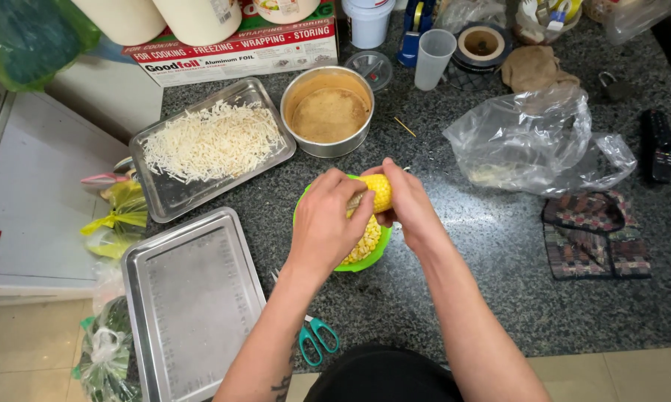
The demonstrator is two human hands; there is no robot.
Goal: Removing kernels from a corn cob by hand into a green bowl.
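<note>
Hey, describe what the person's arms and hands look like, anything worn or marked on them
Both forearms are bare, with no sleeves in view. The left hand and right hand wear no gloves, and no rings or watch show. The left forearm carries a dark tattoo near the bottom edge of the picture; its design is too small to make out.
</note>
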